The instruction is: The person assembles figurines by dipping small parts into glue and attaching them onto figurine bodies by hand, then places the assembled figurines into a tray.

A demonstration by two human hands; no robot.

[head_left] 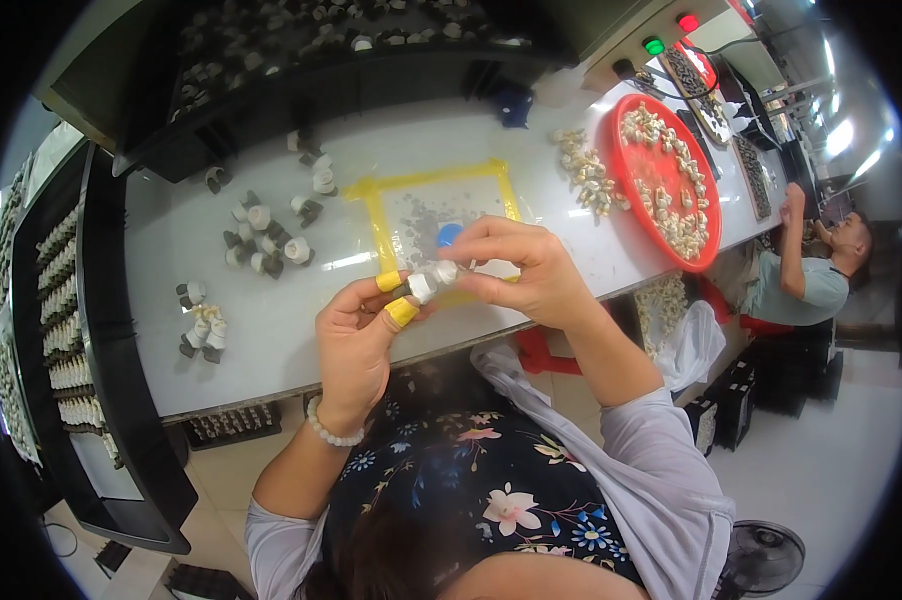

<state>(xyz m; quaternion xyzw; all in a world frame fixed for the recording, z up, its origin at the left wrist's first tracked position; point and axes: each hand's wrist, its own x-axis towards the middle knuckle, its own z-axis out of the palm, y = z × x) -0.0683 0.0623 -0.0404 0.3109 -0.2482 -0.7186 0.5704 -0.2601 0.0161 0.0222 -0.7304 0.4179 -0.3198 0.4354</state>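
Observation:
In front of me, my left hand (361,330) pinches a small white and grey moulded part (423,287) between thumb and finger. Both of those fingertips wear yellow covers (401,312). My right hand (531,268) is closed at the part's other end, thumb and fingers meeting there; exactly what they grip is too small to make out. By my right fingertips shows a round blue piece (449,235); whether it is worn or lies on the table, I cannot tell. Beneath both hands, yellow tape (378,225) frames a rectangle with small grey specks inside.
White and dark parts (261,240) lie loose at the left. On the right a red round tray (626,190) holds cream-coloured pieces, with more heaped beside it. A black rack (131,360) stands left. A dark shelf (351,90) overhangs the back. Another person (811,285) sits far right.

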